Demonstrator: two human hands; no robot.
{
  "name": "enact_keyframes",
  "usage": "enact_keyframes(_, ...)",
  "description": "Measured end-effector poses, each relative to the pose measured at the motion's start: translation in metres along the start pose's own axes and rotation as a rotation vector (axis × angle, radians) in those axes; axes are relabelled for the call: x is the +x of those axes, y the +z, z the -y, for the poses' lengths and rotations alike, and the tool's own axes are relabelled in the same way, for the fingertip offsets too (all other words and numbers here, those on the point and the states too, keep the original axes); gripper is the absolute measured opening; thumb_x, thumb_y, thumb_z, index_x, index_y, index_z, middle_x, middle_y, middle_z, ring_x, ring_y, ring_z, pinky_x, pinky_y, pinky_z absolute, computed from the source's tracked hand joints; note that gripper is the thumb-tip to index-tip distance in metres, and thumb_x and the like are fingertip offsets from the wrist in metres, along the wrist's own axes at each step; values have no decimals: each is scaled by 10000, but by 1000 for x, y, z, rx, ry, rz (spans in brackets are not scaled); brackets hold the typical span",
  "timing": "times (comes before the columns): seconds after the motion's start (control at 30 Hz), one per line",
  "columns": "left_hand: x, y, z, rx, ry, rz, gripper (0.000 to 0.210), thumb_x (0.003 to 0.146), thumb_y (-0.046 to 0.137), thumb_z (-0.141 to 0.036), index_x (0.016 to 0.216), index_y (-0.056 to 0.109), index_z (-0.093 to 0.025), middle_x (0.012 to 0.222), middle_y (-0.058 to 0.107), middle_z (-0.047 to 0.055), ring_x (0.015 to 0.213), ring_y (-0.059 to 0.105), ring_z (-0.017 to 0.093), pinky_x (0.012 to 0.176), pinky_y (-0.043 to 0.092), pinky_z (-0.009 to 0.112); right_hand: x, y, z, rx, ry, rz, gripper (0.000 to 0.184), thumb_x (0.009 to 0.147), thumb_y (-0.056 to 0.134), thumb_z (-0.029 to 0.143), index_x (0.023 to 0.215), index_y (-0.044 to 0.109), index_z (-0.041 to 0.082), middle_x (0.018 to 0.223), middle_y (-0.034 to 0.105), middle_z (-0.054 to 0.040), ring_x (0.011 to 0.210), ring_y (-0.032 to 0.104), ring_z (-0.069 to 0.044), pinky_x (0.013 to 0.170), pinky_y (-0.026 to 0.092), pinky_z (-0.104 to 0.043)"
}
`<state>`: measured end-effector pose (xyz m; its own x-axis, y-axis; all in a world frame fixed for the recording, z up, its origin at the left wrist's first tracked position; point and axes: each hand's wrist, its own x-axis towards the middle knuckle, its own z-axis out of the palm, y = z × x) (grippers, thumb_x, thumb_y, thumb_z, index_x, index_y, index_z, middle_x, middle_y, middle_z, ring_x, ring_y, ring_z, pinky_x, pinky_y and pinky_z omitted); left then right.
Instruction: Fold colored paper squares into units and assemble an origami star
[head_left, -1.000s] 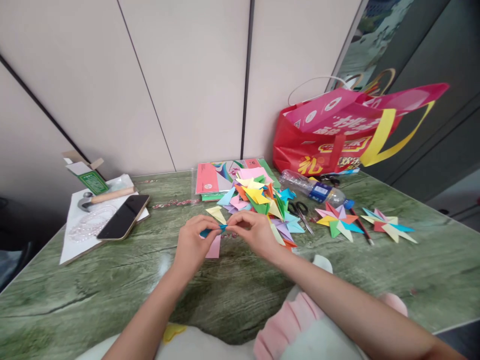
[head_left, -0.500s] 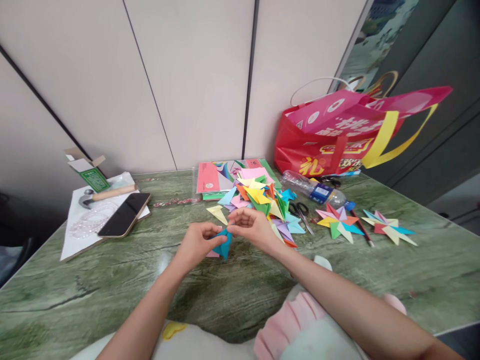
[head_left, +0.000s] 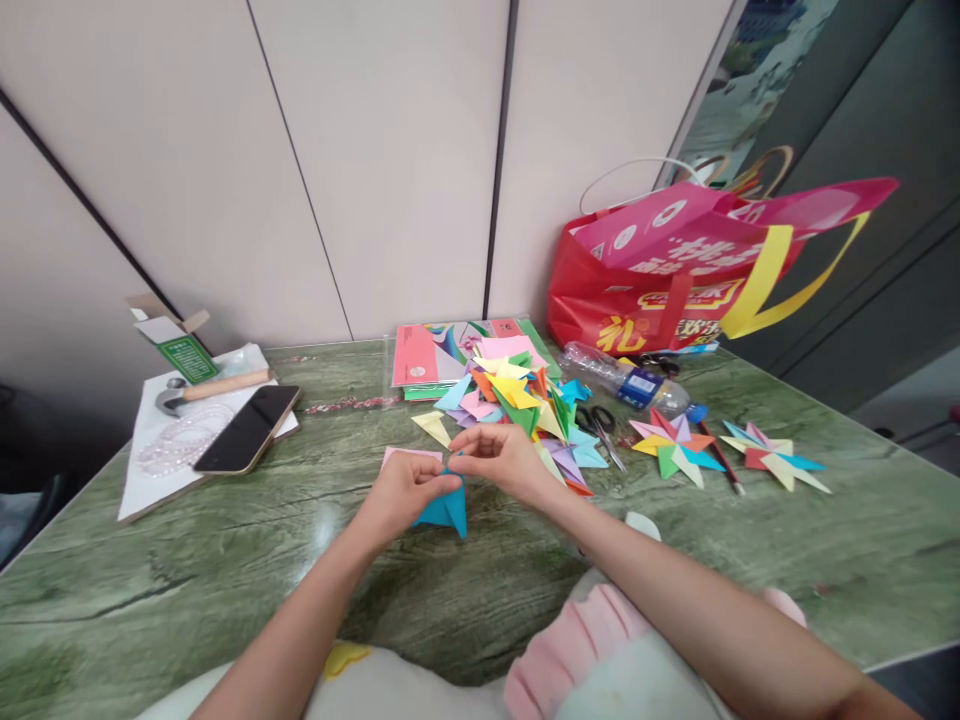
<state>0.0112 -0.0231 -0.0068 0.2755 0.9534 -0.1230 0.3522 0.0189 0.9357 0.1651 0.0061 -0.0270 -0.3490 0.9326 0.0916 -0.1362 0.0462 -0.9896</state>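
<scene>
Both hands pinch one blue piece of origami paper (head_left: pixel 448 508) with visible creases, held just above the table. My left hand (head_left: pixel 409 488) grips its left side between thumb and fingers. At its top edge, my right hand (head_left: pixel 499 458) has thumb and fingertips closed on the paper. Behind my left hand lies a pink sheet of paper (head_left: pixel 411 456), partly covered. A pale yellow folded piece (head_left: pixel 433 428) rests just beyond my fingers. Further back is a heap of colourful folded paper pieces (head_left: pixel 517 395). Two many-coloured paper stars (head_left: pixel 677 446) lie to the right.
Scissors (head_left: pixel 602 430), a plastic bottle (head_left: pixel 630 382) and a pencil (head_left: pixel 724 460) lie right of the heap. A red gift bag (head_left: pixel 660 280) stands behind them. At left are a phone (head_left: pixel 249 428), a hammer (head_left: pixel 217 388) and a green box (head_left: pixel 184 352). Paper packs (head_left: pixel 420 355) lie against the wall.
The blue paper has turned and spread, with more of it hanging below my fingers. My hands have shifted slightly, and more of the pink sheet shows behind the left one.
</scene>
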Motion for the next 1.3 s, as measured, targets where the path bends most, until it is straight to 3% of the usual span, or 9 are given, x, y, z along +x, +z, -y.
enact_keyframes(0.2, -3, 5, -6, -47, 15, -35, 251, 645, 609, -374, 614, 622, -125, 499, 578, 6, 447, 486, 114, 407, 321, 203, 0, 4, -6, 277, 203, -104, 279, 493, 764, 252, 721, 638, 149, 593, 616, 33, 488, 512, -49, 484, 397, -179)
enact_keyframes(0.3, -3, 6, -3, -12, 28, -54, 265, 649, 607, -385, 613, 628, -124, 490, 590, 14, 457, 519, 131, 411, 350, 211, 2, 5, -11, 349, 287, -121, 332, 464, 780, 254, 745, 637, 149, 597, 610, 33, 480, 513, -49, 473, 396, -179)
enact_keyframes(0.43, 2, -4, 1, 98, 35, -75, 273, 706, 551, -392, 640, 620, -136, 490, 586, 1, 473, 545, 144, 445, 394, 229, 3, 4, -16, 384, 279, -147, 330, 453, 785, 256, 701, 598, 148, 606, 612, 39, 500, 533, -56, 495, 413, -183)
enact_keyframes(0.5, 6, -23, 2, 231, 112, -275, 210, 709, 559, -354, 737, 623, -156, 652, 655, 35, 634, 608, 190, 580, 454, 276, 4, 4, -15, 376, 261, -168, 335, 463, 781, 263, 702, 576, 147, 612, 621, 36, 517, 545, -62, 499, 411, -180)
enact_keyframes(0.6, 13, -70, 7, 663, 218, -712, 273, 748, 524, -340, 951, 579, -165, 996, 635, 118, 923, 576, 270, 823, 400, 383, 3, 4, -13, 358, 266, -180, 373, 475, 776, 271, 753, 555, 155, 642, 647, 19, 543, 566, -78, 504, 409, -184)
enact_keyframes(0.77, 18, -154, 38, 1123, -28, -1000, 475, 766, 487, -423, 1119, 445, -109, 1114, 529, 229, 1101, 403, 433, 855, 240, 600, 2, 6, -11, 356, 275, -143, 333, 457, 784, 273, 679, 562, 161, 616, 642, 25, 522, 558, -80, 495, 408, -184)
enact_keyframes(0.87, 20, -179, 61, 1170, -227, -943, 530, 767, 451, -480, 1110, 422, -78, 1068, 530, 264, 1040, 425, 484, 773, 261, 617, 2, 7, -13, 349, 269, -105, 278, 476, 777, 290, 649, 612, 148, 631, 640, 13, 540, 563, -84, 515, 436, -196)
enact_keyframes(1.0, 27, -183, 78, 1173, -384, -829, 499, 772, 438, -439, 1078, 443, -45, 929, 571, 292, 947, 506, 445, 772, 285, 580, 4, 6, -15, 356, 291, -98, 267, 492, 769, 306, 659, 644, 139, 651, 649, -7, 564, 579, -99, 557, 465, -223)
enact_keyframes(1.3, 31, -181, 75, 1063, -361, -933, 649, 709, 486, -484, 1188, 387, -57, 1057, 464, 321, 967, 481, 453, 717, 365, 507, 5, 3, -14, 371, 317, -84, 343, 469, 782, 224, 773, 644, 145, 696, 649, 4, 559, 579, -78, 506, 442, -185)
